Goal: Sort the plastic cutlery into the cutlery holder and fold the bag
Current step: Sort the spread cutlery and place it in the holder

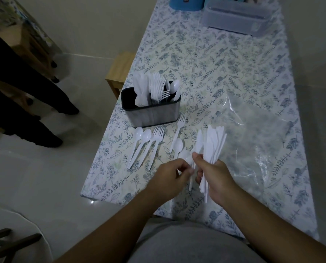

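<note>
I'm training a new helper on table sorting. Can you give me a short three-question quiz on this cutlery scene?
1. True or false: the cutlery holder already has forks in it.
2. What does the right hand hold? A) spoons B) a bunch of knives C) the plastic bag
3. How many spoons lie side by side just in front of the holder?

Key: 1 true; 2 B; 3 two.

Both bare forearms reach forward and converge, the hands nearly touching. The right hand (214,177) has its fingers curled round a held bundle (thumb on top). The left hand (170,174) is curled, fingertips pinching.
</note>
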